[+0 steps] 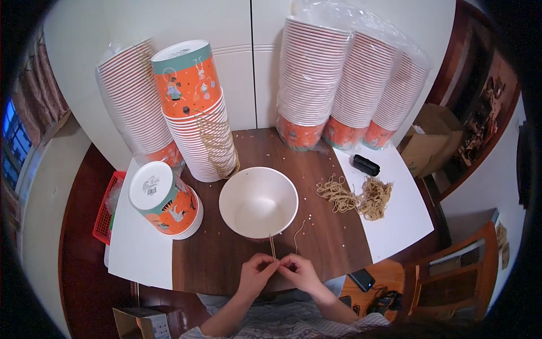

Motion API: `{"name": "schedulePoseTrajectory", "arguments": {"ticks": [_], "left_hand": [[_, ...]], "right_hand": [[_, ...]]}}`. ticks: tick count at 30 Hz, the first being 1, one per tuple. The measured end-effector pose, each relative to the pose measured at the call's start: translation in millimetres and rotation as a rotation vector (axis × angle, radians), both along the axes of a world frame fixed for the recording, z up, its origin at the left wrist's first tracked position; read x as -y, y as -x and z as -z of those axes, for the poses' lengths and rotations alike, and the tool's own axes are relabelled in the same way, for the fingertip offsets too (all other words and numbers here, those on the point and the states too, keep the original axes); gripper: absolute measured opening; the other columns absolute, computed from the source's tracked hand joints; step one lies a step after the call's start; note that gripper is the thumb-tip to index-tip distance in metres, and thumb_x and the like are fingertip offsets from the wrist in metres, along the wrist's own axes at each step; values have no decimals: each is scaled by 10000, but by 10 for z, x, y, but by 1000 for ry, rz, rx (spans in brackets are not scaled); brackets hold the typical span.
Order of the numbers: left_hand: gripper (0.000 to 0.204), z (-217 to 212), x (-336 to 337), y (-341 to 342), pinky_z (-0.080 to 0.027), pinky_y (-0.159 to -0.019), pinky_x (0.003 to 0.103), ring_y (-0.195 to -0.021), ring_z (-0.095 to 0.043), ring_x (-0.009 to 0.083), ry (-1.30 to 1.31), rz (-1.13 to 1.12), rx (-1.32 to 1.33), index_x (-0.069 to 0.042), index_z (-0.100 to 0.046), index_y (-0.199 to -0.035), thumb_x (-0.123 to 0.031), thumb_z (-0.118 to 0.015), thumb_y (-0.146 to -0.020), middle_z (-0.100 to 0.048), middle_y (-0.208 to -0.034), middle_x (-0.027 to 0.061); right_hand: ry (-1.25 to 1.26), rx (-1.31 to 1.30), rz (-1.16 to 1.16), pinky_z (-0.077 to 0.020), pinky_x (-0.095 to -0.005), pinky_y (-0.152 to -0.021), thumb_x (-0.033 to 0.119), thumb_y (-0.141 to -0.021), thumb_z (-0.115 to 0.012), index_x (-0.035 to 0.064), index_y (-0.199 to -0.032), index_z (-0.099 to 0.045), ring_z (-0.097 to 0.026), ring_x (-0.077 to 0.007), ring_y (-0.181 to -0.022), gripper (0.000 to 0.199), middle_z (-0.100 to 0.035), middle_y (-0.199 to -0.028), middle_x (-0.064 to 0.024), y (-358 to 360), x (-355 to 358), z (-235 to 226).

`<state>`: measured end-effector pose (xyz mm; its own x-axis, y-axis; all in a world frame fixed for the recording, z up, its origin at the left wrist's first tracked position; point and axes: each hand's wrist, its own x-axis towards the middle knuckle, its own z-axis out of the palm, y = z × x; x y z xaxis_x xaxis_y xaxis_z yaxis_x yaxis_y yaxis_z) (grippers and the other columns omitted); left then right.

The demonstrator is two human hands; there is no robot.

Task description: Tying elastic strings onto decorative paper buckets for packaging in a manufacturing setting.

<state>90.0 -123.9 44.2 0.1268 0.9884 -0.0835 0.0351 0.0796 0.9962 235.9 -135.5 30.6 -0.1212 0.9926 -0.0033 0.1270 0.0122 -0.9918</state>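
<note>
Close to the table's front edge, my left hand (257,274) and my right hand (300,272) meet, fingertips pinched together on a thin tan string (272,246). Two strands of it run from the near rim of a white paper bucket (258,195) down to my fingers. A loose end curls up beside my right hand. The bucket stands upright in front of me, its inside bare white. My fingers hide how the strands cross between them.
Upside-down orange buckets form a short stack (174,206) and a tall stack (197,138) draped with string. Plastic-wrapped bucket stacks (313,73) stand behind. Bundles of tan string (375,198) and a black object (366,165) lie right. A wooden chair (451,277) stands beside the table.
</note>
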Motion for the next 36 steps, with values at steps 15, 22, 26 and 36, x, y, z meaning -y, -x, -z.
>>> {"name": "schedulePoseTrajectory", "arguments": {"ticks": [15,22,26,36], "left_hand": [[94,-3,-110,16,-434,-662,213,-710,-560,97,269,-84,420,16,-639,-822,-23,-635,-737,-620,-777,59],[109,-118,-214,-21,-431,-657,209,-721,-556,91,281,-126,409,16,-632,-839,-22,-640,-737,-625,-799,57],[99,-37,-257,-39,-405,-606,199,-680,-529,72,316,-136,507,2,-626,-833,-11,-636,-735,-620,-783,40],[51,-187,-315,-95,-384,-519,226,-606,-494,103,456,-142,708,-35,-572,-794,-3,-590,-760,-591,-756,45]], "right_hand": [[-184,214,-61,-446,-305,-567,36,-745,-597,22,-803,-593,-574,-248,-672,60,-570,-753,-115,33,29,-159],[-214,315,-159,-461,-296,-582,28,-738,-570,42,-795,-601,-584,-218,-658,66,-572,-740,-89,31,101,-88],[-227,423,-169,-475,-339,-589,42,-722,-555,57,-789,-590,-584,-264,-676,77,-573,-756,-90,40,153,-109],[-305,617,-271,-475,-359,-571,67,-697,-535,89,-787,-571,-578,-262,-705,100,-561,-761,-66,39,196,-222]]}}
